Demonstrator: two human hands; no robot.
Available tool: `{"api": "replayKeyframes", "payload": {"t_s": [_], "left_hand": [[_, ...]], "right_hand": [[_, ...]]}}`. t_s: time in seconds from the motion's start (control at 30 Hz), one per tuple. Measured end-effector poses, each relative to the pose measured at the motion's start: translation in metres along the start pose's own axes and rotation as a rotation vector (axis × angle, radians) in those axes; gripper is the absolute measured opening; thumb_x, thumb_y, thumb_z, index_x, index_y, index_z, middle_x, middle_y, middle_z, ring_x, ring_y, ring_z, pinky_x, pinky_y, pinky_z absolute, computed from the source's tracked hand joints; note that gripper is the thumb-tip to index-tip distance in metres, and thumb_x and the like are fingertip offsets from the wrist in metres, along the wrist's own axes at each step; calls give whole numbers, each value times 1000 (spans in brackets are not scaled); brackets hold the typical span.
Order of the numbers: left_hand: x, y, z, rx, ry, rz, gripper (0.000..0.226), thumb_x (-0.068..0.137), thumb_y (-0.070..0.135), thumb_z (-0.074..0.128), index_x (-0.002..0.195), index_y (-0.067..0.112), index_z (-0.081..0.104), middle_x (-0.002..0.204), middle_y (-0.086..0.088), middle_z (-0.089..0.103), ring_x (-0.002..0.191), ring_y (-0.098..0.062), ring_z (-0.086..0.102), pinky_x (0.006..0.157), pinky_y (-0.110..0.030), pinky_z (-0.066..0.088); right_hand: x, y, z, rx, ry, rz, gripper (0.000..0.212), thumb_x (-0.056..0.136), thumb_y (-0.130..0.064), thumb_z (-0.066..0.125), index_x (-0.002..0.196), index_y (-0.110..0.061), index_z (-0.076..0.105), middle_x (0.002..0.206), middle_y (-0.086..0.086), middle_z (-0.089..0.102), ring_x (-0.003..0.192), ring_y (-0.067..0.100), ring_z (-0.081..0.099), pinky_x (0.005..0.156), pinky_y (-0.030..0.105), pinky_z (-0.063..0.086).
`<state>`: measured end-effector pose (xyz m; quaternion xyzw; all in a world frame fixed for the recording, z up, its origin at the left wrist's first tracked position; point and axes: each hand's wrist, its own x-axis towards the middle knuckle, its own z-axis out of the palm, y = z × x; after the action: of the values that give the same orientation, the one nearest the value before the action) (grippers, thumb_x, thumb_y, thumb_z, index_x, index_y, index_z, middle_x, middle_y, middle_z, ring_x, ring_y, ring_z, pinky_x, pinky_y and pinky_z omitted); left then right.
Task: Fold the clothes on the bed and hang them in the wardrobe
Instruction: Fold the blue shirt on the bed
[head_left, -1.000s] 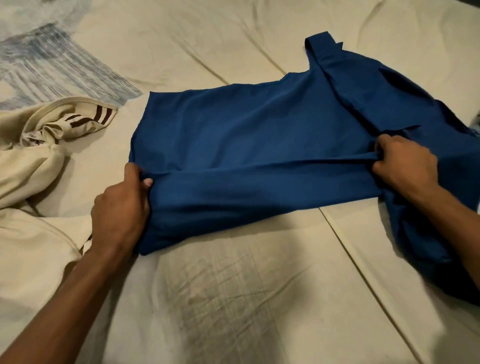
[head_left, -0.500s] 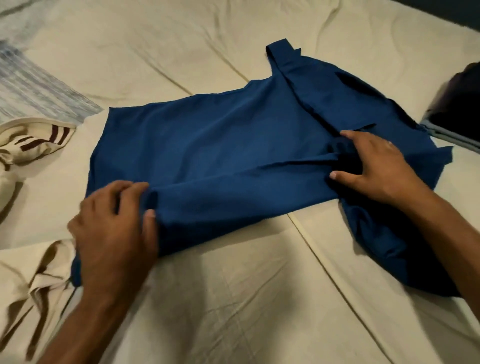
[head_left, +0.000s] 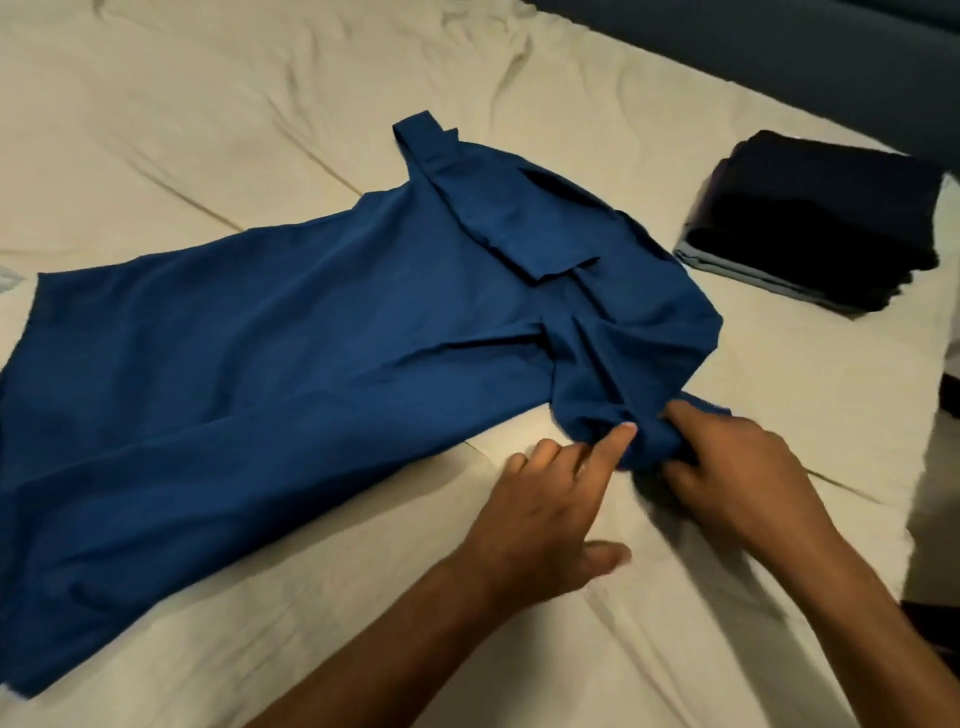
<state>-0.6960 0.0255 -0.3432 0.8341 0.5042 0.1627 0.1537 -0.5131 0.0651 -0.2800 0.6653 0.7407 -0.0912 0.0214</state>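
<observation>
Fingers (head_left: 621, 439) of the left hand (head_left: 545, 525) are spread loosely, the forefinger stretched out so its tip rests against the bunched blue cloth while the thumb lies flat on the sheet; they grip nothing. On the right hand (head_left: 737, 467) the fingers are curled together and pinch a small crumpled fold of the same cloth at its near right corner.

Largest in view is the bed (head_left: 208, 130), covered in a cream, creased sheet that carries everything. On it lies the blue garment (head_left: 270, 374), spread long from the left edge toward the right, its near side already turned over on itself and a strap or sleeve end poking up at the top. Its right end is gathered and wrinkled where the hands meet it. Well apart, at the right side of the bed, sits a stack of folded dark clothes (head_left: 810, 223).

The garment looks thin, light and limp. It should drape and slide rather than hold a crease, so any fold will need smoothing flat with the palm. Lifting it by one point would likely let the rest sag and undo the fold. Better purchase seems to be at two points along an edge, such as the hem corners or the shoulder seams, where doubled cloth gives something firmer to pinch. The bunched corner probably needs shaking out first. No wardrobe shows.
</observation>
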Motion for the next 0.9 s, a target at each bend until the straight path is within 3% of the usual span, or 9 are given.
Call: {"api": "replayKeyframes", "payload": {"t_s": [0.1,0.17,0.23,0.37,0.47,0.53,0.67,0.8,0.9], "left_hand": [[13,21,-18,-448,11,-48,124,69,62,79,153,44,-11,148,3,45,125,-19,51,103,-38,46],[30,26,-43,-775,125,-135,111,68,43,87,149,48,11,142,7,54,122,-11,57,100,-31,50],[56,16,-74,-905,349,-194,68,70,29,80,127,37,44,110,11,67,97,-7,66,86,-32,56],[143,-48,-151,-1088,554,-345,17,85,17,69,96,19,57,89,-3,68,85,-17,66,82,-41,57],[190,-99,-207,-1272,470,-382,64,78,39,74,127,5,50,113,-16,68,92,-24,70,71,-35,59],[193,-115,-215,-1106,385,-515,89,78,60,69,146,15,33,119,-12,65,92,-18,68,63,-28,56],[168,-131,-163,-768,387,-599,59,92,52,59,142,28,36,110,4,59,94,-13,62,74,-28,48],[117,-135,-100,-476,405,-682,34,94,38,60,123,21,54,96,6,61,100,-20,61,86,-35,49],[87,-128,-72,-269,489,-651,25,94,36,59,111,19,55,101,-1,60,99,-23,57,87,-42,46]], "right_hand": [[7,-13,-29,690,64,1,10,84,-13,64,87,-22,61,79,-1,69,78,24,65,71,39,53],[13,-27,-53,1094,-2,-89,18,85,-5,67,97,-18,65,85,1,71,81,19,68,71,33,56],[26,-37,-76,1332,-65,-179,26,86,-17,65,112,-12,64,94,5,70,86,22,65,69,29,56],[76,-40,-107,1388,237,-123,23,99,-32,55,114,-17,63,102,8,71,87,25,66,75,34,58],[125,-26,-89,1121,378,-95,26,92,-37,63,115,-26,63,109,-2,70,98,12,66,94,36,54],[151,-11,-66,870,340,-77,42,87,-38,68,126,-27,59,119,-6,65,110,13,62,101,40,49],[173,21,-33,552,200,3,61,90,-38,67,142,-19,43,140,5,53,126,24,51,104,39,43],[195,41,-16,648,200,76,60,91,-48,62,141,-19,46,137,4,55,124,23,52,106,42,42],[217,48,-16,794,158,194,48,88,-55,60,118,-17,63,119,4,66,110,23,60,93,38,49]]}}
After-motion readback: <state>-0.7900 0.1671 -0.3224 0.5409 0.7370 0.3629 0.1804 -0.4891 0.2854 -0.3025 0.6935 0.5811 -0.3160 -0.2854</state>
